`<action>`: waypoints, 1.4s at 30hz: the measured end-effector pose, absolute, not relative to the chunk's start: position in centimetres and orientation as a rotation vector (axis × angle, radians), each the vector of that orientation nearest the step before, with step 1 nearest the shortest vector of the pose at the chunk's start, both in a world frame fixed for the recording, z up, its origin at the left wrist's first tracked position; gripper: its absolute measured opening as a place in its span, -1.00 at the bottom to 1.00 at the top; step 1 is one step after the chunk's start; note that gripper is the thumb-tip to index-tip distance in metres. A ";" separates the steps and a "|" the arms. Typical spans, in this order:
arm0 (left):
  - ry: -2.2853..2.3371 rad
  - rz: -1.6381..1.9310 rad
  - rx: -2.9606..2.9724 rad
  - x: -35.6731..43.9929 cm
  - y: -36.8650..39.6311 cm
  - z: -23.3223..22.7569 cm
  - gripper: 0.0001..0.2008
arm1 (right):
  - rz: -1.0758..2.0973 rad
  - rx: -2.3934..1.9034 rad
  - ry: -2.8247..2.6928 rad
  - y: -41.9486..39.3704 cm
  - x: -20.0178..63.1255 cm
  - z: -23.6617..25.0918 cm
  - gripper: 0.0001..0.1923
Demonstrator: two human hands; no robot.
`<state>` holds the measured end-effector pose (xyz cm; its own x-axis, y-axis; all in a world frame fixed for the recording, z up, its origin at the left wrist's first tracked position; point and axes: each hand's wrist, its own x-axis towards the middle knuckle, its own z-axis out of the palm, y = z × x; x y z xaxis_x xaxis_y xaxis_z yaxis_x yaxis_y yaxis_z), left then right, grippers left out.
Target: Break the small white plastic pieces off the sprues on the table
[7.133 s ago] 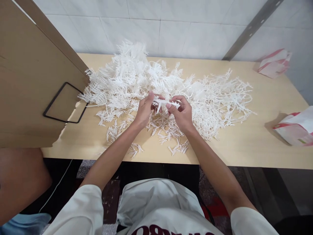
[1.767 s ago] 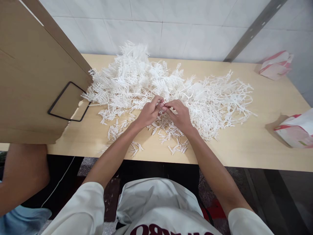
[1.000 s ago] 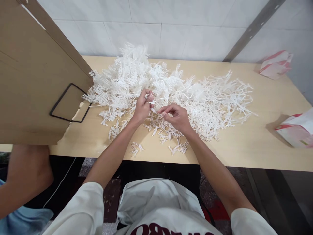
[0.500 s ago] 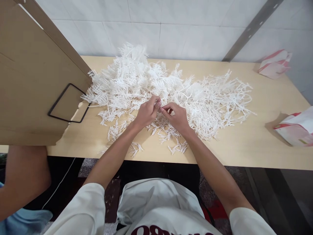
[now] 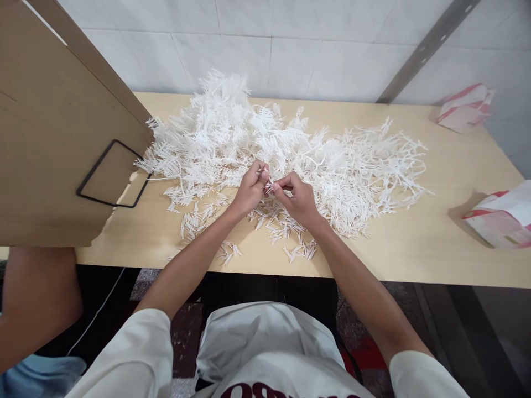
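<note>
Left hand [image 5: 250,190] and right hand [image 5: 297,200] pinch one small white plastic sprig [image 5: 267,184] together, lifted off the counter [image 5: 415,243]; the heap [image 5: 290,149] at 12 o'clock, probably identical pieces.

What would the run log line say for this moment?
left hand: pinching small white plastic piece | right hand: pinching same piece | beneath: white plastic pile | surface: wooden table

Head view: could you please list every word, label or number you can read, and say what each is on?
Shirt: dark red letters cut off by the lower edge, not readable.
Near bag: small green mark, too small to read.
Far bag: no readable text.
Cardboard: only a black outlined rectangle, no words.
</note>
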<state>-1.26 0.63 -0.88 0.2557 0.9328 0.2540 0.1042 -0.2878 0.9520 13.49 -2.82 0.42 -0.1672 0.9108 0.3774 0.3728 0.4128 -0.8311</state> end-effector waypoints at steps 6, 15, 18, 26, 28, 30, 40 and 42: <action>1.038 1.206 1.777 -1.4 0.1 -1.0 -0.74 | 0.682 -1.177 -1.635 -3.0 13.0 0.3 -0.86; 1.122 1.192 2.265 -2.5 -0.2 -0.6 -0.84 | 0.372 -1.198 -1.854 -2.3 13.5 0.3 -0.93; 1.125 1.178 2.108 -2.3 0.0 -0.5 -0.82 | 0.252 -1.147 -1.854 -2.5 13.5 0.1 -0.93; 0.875 1.243 1.581 -1.2 0.3 -1.0 -0.73 | 0.401 -1.119 -1.677 -2.7 12.9 0.0 -0.98; 0.849 1.240 1.514 -1.1 0.2 -1.0 -0.71 | 0.446 -1.110 -1.642 -2.7 13.0 -0.1 -0.98; 0.840 1.233 1.460 -1.0 0.1 -0.8 -0.69 | 0.478 -1.100 -1.614 -2.6 13.0 -0.3 -0.96; 0.751 1.241 1.282 -0.3 -0.4 -0.3 -0.71 | 0.648 -1.043 -1.530 -2.6 13.1 -0.1 -0.92; 0.737 1.242 1.243 -0.2 -0.5 -0.2 -0.73 | 0.669 -1.033 -1.518 -2.6 13.1 -0.2 -0.91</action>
